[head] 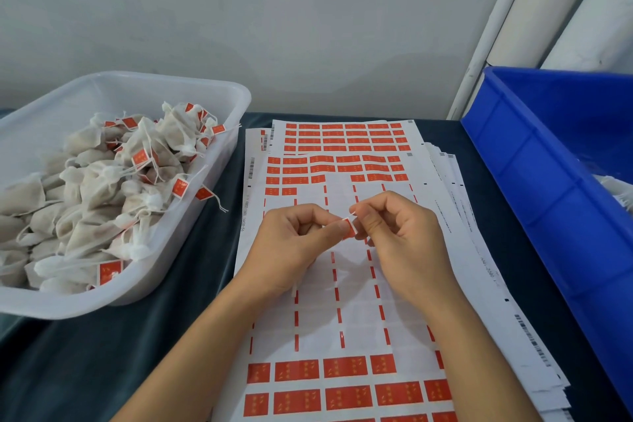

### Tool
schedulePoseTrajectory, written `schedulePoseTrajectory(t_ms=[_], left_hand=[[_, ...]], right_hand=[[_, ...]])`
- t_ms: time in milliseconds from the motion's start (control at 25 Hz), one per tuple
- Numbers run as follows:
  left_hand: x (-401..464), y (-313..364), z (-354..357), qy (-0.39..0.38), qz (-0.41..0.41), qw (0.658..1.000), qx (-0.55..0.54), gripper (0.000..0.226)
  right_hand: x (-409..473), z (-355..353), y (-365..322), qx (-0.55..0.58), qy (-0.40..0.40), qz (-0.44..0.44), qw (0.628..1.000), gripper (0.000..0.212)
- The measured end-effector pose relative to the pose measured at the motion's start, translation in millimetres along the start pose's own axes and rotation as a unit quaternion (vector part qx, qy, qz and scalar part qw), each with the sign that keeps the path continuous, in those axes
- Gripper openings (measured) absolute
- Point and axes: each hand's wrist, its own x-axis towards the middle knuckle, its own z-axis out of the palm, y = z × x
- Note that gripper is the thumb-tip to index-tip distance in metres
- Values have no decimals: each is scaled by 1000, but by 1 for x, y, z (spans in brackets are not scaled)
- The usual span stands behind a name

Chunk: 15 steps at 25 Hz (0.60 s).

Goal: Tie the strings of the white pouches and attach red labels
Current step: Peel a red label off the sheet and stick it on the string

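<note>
The tabletop (pixel 102 363) carries a dark cloth covering. A blue bin (pixel 548 161) stands along its right edge. A clear plastic tub (pixel 219 103) stands at the left and holds a heap of white pouches (pixel 85 188), most with tied strings and red tags.

A stack of label sheets (pixel 346 288) lies between the two containers. The top sheet retains red labels in its far rows and near rows; the middle rows are stripped, leaving only narrow red slivers.

Both hands are raised over the stripped area, close together. The left hand (pixel 294 243) has fingers curled, thumb extended to the right. The right hand (pixel 400 233) has fingers curled, thumb and forefinger pointing left.

One red label (pixel 349 228) sits directly between the two grips. Each grip pinches it from its own side. A short white string end shows at the label's top edge.
</note>
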Motion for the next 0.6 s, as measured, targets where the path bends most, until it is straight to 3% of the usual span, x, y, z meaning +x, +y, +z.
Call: schedulePoseTrajectory(t_ms=[200,600], left_hand=[[2,-1,-2,13,0,1000,-29,21],[2,-3,-4,12,1,999,-32,19]], right_hand=[[-3,1,-5,54,-79,-16,995,18],[-1,0,0,79,-79,5,994,31]])
